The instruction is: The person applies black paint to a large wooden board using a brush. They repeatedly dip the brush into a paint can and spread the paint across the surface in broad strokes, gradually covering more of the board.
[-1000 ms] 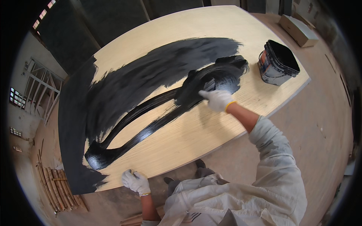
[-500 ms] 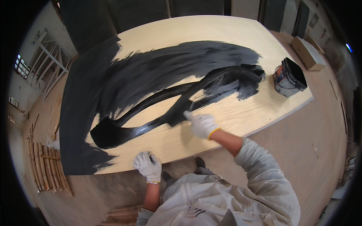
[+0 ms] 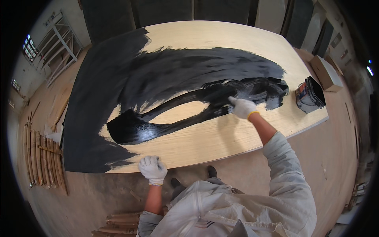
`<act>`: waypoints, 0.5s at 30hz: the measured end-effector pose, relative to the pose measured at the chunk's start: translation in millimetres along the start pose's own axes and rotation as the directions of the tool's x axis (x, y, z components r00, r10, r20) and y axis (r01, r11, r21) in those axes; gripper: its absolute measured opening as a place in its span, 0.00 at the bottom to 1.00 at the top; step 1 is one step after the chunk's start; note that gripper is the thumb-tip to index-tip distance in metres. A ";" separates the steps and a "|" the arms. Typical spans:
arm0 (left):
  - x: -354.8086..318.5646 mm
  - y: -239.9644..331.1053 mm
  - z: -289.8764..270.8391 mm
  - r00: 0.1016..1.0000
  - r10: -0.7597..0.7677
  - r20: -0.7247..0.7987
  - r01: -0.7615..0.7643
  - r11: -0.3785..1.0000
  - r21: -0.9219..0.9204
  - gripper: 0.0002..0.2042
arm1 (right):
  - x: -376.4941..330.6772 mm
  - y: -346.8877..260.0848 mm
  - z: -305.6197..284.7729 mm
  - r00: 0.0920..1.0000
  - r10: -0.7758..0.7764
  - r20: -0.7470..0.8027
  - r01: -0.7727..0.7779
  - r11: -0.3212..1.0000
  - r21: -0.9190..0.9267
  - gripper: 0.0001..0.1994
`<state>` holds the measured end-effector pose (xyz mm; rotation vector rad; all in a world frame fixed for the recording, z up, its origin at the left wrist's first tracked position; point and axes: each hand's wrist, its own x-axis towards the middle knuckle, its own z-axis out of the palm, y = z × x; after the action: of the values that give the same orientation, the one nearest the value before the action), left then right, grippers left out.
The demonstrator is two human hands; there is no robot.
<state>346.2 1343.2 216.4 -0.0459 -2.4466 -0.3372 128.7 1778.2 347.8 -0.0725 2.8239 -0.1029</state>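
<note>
A large pale wooden board [image 3: 189,146] lies before me, partly coated in black paint [image 3: 134,132]. My right hand [image 3: 242,108], in a white glove, is closed around a wide, dark paintbrush [image 3: 224,94]. Its head is on the board's right half and hard to tell apart from the wet paint around it. A glossy black patch joins two long strokes on the left, with bare wood between them. My left hand [image 3: 152,170], also gloved, rests curled at the board's near edge; what it holds, if anything, is hidden.
An open paint bucket [image 3: 310,96] stands on the board's right end. A cardboard box [image 3: 327,74] sits beyond it. Dark panels [image 3: 164,17] lean along the back. Bundled poles [image 3: 43,158] lie at left, near a white metal frame [image 3: 63,43].
My right hand has swept the brush rightward and away from me, leaving a fresh dark stroke and smearing paint on the right. My left hand stays at the near edge. The view has shifted slightly.
</note>
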 end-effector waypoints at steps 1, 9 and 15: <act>0.7 0.9 1.4 1.000 -0.003 -0.002 0.003 1.000 0.004 0.08 | 6.9 5.9 -6.0 0.999 0.045 -0.022 -0.045 0.999 -0.003 0.29; -6.8 -4.0 0.9 1.000 -0.018 0.008 0.018 1.000 0.007 0.09 | -61.9 -102.3 43.5 0.972 -0.234 0.032 0.232 0.971 0.055 0.31; -3.9 3.0 3.4 1.000 -0.026 0.008 0.026 1.000 0.003 0.10 | -64.9 34.2 27.8 0.976 0.215 -0.032 -0.214 0.976 0.031 0.30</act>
<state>347.4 1347.2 212.1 -0.0139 -2.4571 -0.3463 197.7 1814.4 338.7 0.2430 2.8432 -0.0943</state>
